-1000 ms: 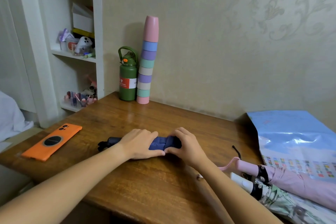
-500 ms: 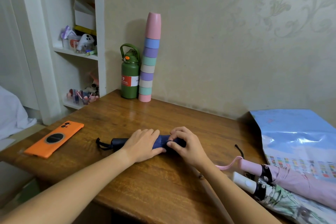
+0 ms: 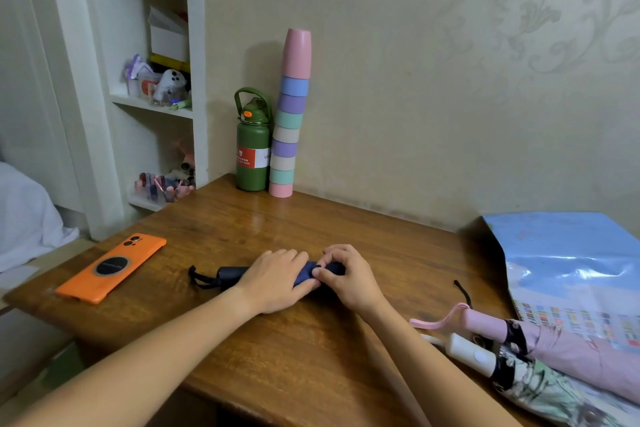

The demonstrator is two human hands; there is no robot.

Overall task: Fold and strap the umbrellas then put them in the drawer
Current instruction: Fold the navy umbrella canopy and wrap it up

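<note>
The navy umbrella is pinned flat on the desk by the left hand, fingers curled over it, seemingly so the roll cannot loosen. Its strap is pinched by the right hand, probably for fastening.

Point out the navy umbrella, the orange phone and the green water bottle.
navy umbrella (image 3: pixel 231 274): head view, on its dark handle, left of the hands.
orange phone (image 3: pixel 136 255): head view, on its bare back above the round ring.
green water bottle (image 3: pixel 252 140): head view, on its body above the label.
</note>
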